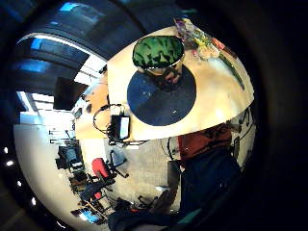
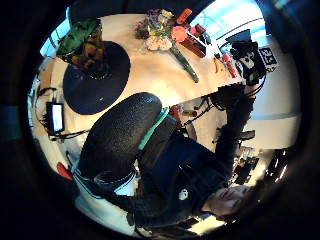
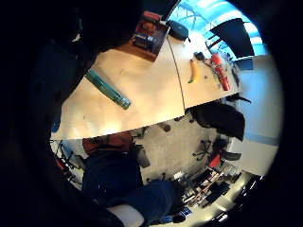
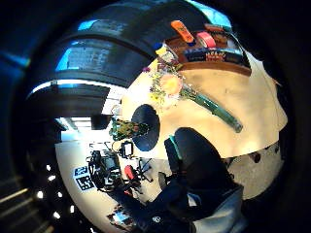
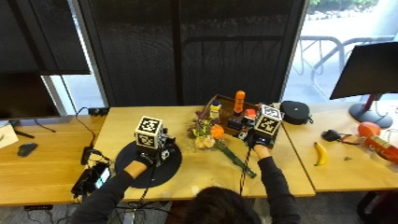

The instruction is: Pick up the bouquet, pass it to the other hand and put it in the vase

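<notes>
We see a person with dark hair at the outside view's lower edge, wearing a dark long-sleeved top whose sleeves run down both forearms to the wrists. The left hand (image 5: pixel 146 157) and the right hand (image 5: pixel 259 141) each wear a black glove. In the left thumb side palm view the top bears a small white round mark on the chest.
</notes>
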